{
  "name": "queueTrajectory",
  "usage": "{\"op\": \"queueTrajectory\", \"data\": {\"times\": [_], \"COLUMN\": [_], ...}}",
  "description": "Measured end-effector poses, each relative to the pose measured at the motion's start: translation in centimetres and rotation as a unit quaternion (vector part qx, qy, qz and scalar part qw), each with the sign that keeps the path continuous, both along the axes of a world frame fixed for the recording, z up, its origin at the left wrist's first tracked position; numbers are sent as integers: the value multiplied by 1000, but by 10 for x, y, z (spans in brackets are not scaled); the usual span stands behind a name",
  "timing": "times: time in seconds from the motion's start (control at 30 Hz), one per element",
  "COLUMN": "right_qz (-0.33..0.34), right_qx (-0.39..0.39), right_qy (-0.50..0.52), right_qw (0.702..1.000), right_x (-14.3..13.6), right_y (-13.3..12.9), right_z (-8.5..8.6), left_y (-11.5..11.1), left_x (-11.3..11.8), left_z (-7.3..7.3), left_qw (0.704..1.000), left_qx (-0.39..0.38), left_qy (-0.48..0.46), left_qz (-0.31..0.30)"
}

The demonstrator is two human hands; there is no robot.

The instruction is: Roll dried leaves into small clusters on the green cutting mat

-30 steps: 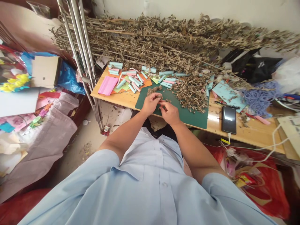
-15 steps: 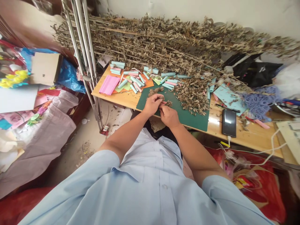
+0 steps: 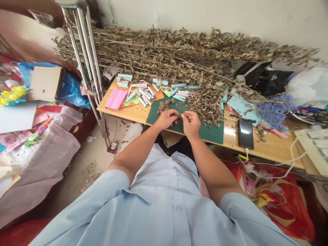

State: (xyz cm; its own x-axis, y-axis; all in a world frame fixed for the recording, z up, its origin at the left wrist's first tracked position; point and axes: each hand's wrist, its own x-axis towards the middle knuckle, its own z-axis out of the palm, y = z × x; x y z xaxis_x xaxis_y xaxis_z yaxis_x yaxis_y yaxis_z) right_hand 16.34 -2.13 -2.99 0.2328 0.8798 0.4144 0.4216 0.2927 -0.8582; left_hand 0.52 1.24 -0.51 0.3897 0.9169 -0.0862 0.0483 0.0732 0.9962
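Observation:
My left hand [image 3: 167, 118] is closed around a small wad of dried leaves [image 3: 178, 116] over the near edge of the green cutting mat [image 3: 159, 117]. My right hand [image 3: 191, 123] pinches at the same wad with thumb and forefinger from the other side. Whether a paper tube is inside the left fingers is hidden. Just behind the left hand lie crumpled leaf clumps [image 3: 164, 105]. A loose pile of dried leaves [image 3: 208, 107] covers the mat's right part. Several rolled paper tubes [image 3: 146, 93], blue and pink, lie at the back left.
Dried leafy stalks [image 3: 153, 51] stretch along the wall. Metal crutches [image 3: 84, 51] lean at the table's left end. A phone [image 3: 246, 133] with a cable, purple cord [image 3: 275, 109] and blue paper [image 3: 243, 106] occupy the right side. Pink paper [image 3: 116, 99] lies at the left.
My right hand has turned more upright and shifted slightly right, with its fingertips now pinching the leaves. Both hands are a little farther apart. The view has shifted slightly.

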Motion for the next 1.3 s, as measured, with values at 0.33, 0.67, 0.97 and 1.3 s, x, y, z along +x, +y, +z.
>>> {"op": "queueTrajectory", "data": {"times": [0.33,0.67,0.97,1.3], "right_qz": [32,15,21,8], "right_qx": [-3,3,8,-2], "right_qy": [-30,40,28,24], "right_qw": [999,999,999,1000], "right_x": [-2,-2,-1,-3], "right_y": [-4,1,0,-3], "right_z": [-1,-5,-8,0], "left_y": [-3,-8,-11,-13], "left_x": [-3,0,-1,-1], "left_z": [11,14,24,22], "left_qw": [1000,998,986,989], "left_qx": [9,12,71,80], "left_qy": [3,68,149,116], "left_qz": [-26,8,11,34]}}
